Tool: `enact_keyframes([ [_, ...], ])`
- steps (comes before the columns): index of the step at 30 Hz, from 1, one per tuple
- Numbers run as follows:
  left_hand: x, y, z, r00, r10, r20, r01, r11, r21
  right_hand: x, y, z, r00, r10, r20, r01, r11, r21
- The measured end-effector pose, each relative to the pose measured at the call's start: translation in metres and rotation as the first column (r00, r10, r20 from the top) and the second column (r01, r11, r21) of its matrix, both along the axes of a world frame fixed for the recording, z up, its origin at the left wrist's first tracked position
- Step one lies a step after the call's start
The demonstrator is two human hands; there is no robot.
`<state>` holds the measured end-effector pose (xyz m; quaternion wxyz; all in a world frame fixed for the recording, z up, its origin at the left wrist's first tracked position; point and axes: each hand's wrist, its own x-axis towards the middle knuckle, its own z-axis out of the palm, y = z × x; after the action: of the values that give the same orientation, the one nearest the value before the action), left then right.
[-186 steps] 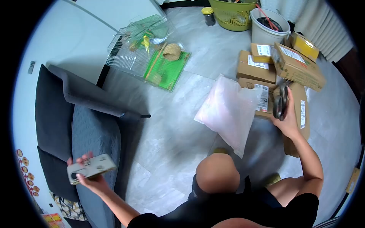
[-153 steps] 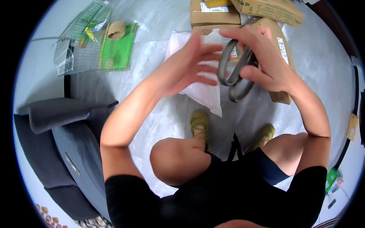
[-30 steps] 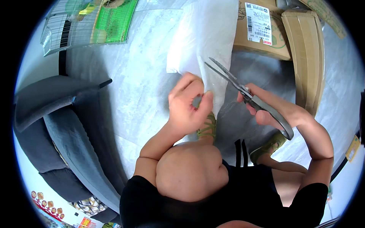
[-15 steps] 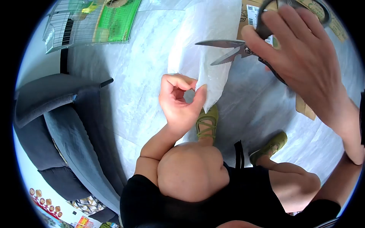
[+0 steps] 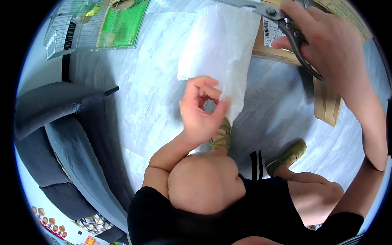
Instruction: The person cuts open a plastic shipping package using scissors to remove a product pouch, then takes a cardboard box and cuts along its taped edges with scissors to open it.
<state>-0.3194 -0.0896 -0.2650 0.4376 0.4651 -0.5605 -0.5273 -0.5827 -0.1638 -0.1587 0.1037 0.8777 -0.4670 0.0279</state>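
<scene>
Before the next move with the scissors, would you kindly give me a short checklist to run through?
1. Left hand gripping the white bag at its near end: ok.
2. Right hand holding the scissors: ok.
3. Left hand clear of the blades: ok, they are up by the bag's far part.
4. Blade tips plainly in view: not ok, they run up to the picture's top edge.
5. Bag's near corner clear of the green shoe: cannot tell, they overlap in this view.
6. Contents identified: cannot tell, the bag hides them.
</scene>
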Motion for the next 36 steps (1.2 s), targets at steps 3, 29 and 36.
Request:
enact_keyframes([
  [3, 0.004, -0.007, 0.005, 0.998, 0.033, -0.051, -0.027, 0.992, 0.126, -0.005, 0.004, -0.003, 0.941, -0.140, 0.308, 0.015, 0.927, 0.375],
  [29, -0.026, -0.005, -0.001, 0.953, 0.086, 0.292, 0.008, 0.951, -0.308, 0.060, 0.111, -0.068, -0.106, -0.966, 0.234, -0.698, 0.240, 0.675],
  [36, -0.024, -0.004, 0.000, 0.949, 0.041, 0.314, 0.081, 0.927, -0.367, 0.080, 0.091, -0.088, -0.379, -0.876, 0.297, -0.534, 0.469, 0.704],
])
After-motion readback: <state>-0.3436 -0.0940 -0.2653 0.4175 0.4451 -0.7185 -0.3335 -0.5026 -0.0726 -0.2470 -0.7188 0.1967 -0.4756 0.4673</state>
